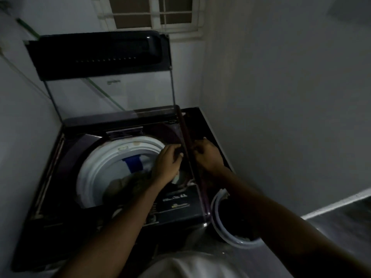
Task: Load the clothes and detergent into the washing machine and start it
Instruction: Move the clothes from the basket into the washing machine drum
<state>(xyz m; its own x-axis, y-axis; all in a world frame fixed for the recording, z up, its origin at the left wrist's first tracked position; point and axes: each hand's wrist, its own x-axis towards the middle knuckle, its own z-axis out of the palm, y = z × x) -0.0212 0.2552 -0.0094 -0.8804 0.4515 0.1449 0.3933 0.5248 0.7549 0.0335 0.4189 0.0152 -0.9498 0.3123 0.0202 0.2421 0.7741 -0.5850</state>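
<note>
Clothes (128,167) lie in the drum of the washing machine (180,215), with the lid (100,55) raised. My left hand (168,160) and right hand (207,154) curl close together at the drum's right rim. It is too dim to tell what either holds, and I cannot make out detergent. In this gloom a pour could miss and spill.

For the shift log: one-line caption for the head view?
Left hand and right hand at the right rim of the open washing machine, clothes in its drum.
</note>
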